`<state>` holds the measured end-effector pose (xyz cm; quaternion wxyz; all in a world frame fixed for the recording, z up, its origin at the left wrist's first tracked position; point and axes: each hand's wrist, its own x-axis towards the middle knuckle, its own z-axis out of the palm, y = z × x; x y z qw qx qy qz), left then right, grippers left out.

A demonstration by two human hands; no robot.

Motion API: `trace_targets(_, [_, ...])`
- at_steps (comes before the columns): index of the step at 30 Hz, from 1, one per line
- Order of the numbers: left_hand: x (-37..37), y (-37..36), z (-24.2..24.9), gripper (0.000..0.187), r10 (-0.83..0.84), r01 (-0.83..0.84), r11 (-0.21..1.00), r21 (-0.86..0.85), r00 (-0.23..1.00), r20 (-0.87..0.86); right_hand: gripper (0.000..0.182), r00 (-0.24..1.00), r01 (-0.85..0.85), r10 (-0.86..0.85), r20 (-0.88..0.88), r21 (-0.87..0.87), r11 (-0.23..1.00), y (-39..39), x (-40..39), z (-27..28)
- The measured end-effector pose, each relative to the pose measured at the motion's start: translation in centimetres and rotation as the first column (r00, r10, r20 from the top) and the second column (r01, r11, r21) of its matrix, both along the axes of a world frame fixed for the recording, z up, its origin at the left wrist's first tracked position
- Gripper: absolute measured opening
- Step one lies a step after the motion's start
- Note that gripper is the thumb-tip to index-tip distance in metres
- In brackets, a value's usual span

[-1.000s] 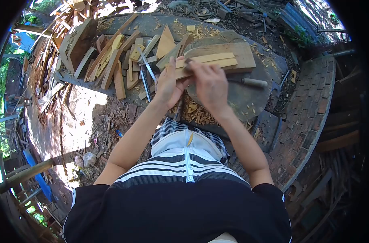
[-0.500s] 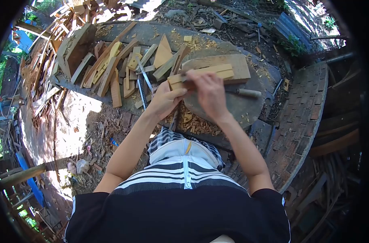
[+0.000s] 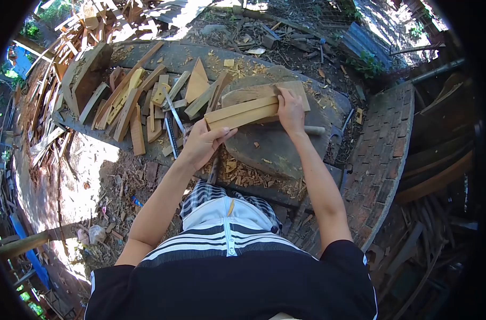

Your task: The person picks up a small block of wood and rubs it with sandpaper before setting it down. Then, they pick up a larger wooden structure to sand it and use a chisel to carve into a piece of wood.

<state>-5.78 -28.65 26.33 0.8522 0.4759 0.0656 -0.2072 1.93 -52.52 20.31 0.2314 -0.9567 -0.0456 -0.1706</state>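
A yellowish strip of wood (image 3: 244, 110) with a lengthwise step is held at a slant over the work block. My left hand (image 3: 203, 141) grips its left end, thumb along the near side and fingers beneath. At the far end my right hand (image 3: 291, 111) is closed around the right end of the strip; a small dark shape shows by its fingertips, too little to name. Behind the strip lies a thick wooden block (image 3: 299, 92). Close to my right wrist, a round pale tool handle (image 3: 314, 130) rests on the rounded dark board (image 3: 269, 154).
Left of my hands lie several wood offcuts (image 3: 136, 96), a triangular piece (image 3: 198, 82) and a metal square (image 3: 173, 111). Shavings (image 3: 253, 173) cover the near edge. A curved brick-patterned surface (image 3: 381, 154) stands at the right, and a scrap wood heap (image 3: 51, 96) at the far left.
My right hand, blurred near the strip's left part with a dark object, has moved to its right end. The strip is lifted and tilted. The whole view has shifted slightly.
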Motion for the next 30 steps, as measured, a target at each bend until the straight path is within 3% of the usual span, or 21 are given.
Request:
trace_targets(1, [0.2,-0.1,0.1,0.045,0.001,-0.001,1.000,-0.002,1.000,0.008,0.026,0.999,0.021,-0.023,-0.040,-0.062,0.998,0.2,0.0,1.5])
trace_targets(3, [0.1,-0.4,0.2,0.038,0.024,-0.025,0.998,0.057,1.000,0.018,0.026,0.985,-0.173,0.173,-0.016,0.017,0.985,4.7,-2.8,4.1])
trace_targets(4, [-0.1,-0.4,-0.3,0.038,0.021,-0.022,0.998,0.055,1.000,0.013,0.027,0.949,-0.308,0.298,0.106,0.083,0.948,7.2,-5.2,6.2])
trace_targets(5, [-0.4,0.0,-1.1,0.036,-0.026,0.012,0.986,0.165,0.997,0.080,0.028,0.885,-0.439,0.401,0.237,0.134,0.889,8.7,-6.7,7.4])
trace_targets(6, [-0.3,0.3,-1.5,0.034,-0.082,0.039,0.960,0.277,0.986,0.144,0.028,0.888,-0.432,0.394,0.239,0.138,0.891,8.0,-6.1,7.2])
trace_targets(7, [-0.4,0.0,-1.4,0.034,-0.088,0.047,0.958,0.281,0.987,0.137,0.028,0.919,-0.363,0.343,0.195,0.074,0.929,6.5,-5.1,6.6])
trace_targets(9, [-0.6,-1.2,-0.8,0.036,0.067,-0.098,0.984,0.151,0.978,0.197,0.027,0.985,-0.135,0.134,0.112,-0.001,0.991,1.7,-2.1,2.8])
trace_targets(11, [-0.8,-1.5,-1.1,0.033,0.080,-0.123,0.979,0.160,0.965,0.249,0.027,1.000,0.004,-0.003,0.006,-0.107,0.994,-3.0,-0.2,1.8])
trace_targets(13, [-0.5,-1.4,-0.9,0.031,-0.101,-0.077,0.897,0.436,0.923,0.372,0.027,0.994,0.044,-0.056,-0.089,-0.133,0.990,-3.4,-0.2,2.4])
trace_targets(15, [-0.1,-1.5,-0.6,0.027,-0.078,-0.122,0.885,0.450,0.913,0.400,0.029,1.000,-0.012,0.012,0.003,-0.081,0.997,-0.9,-1.7,2.6])
trace_targets(17, [0.4,-1.4,0.0,0.025,-0.114,-0.135,0.783,0.608,0.928,0.353,0.025,0.966,-0.210,0.184,0.181,0.135,0.968,4.4,-5.5,5.9])
trace_targets(18, [0.1,-2.1,0.5,0.023,-0.047,-0.160,0.873,0.461,0.912,0.407,0.029,0.953,-0.263,0.231,0.197,0.155,0.952,6.0,-7.3,7.9])
trace_targets(19, [0.1,-2.0,0.4,0.023,-0.063,-0.146,0.871,0.470,0.914,0.402,0.033,0.936,-0.316,0.276,0.219,0.175,0.933,6.8,-8.2,9.1])
trace_targets(22, [0.1,-1.6,-0.5,0.021,-0.150,-0.173,0.812,0.558,0.861,0.485,0.035,0.935,-0.286,0.255,0.247,0.099,0.953,3.2,-6.2,6.5])
trace_targets(24, [0.1,-1.4,-1.3,0.020,-0.067,-0.177,0.850,0.496,0.898,0.436,0.027,0.996,-0.021,0.012,0.089,0.097,0.995,-1.3,-2.8,1.5])
trace_targets(25, [0.0,-1.4,-1.2,0.020,-0.065,-0.183,0.848,0.498,0.896,0.440,0.027,0.995,-0.026,0.017,0.095,0.101,0.995,-1.7,-2.3,1.5])
trace_targets(27, [-0.3,-1.6,-1.0,0.019,-0.123,-0.196,0.745,0.638,0.899,0.420,0.025,0.990,0.129,-0.129,0.062,-0.001,0.992,-2.0,-1.9,1.3])
trace_targets(28, [-0.2,-1.6,-1.0,0.019,-0.104,-0.206,0.759,0.618,0.898,0.427,0.025,0.990,0.097,-0.103,0.095,0.072,0.993,0.3,-2.6,2.2])
trace_targets(29, [-0.2,-1.8,-0.9,0.019,-0.106,-0.205,0.762,0.614,0.897,0.430,0.025,0.986,-0.031,0.027,0.165,0.021,0.999,2.6,-4.4,3.9])
trace_targets(30, [-0.3,-2.0,-0.8,0.019,-0.090,-0.206,0.799,0.565,0.889,0.450,0.026,0.968,-0.164,0.142,0.209,0.093,0.982,4.8,-6.6,6.3])
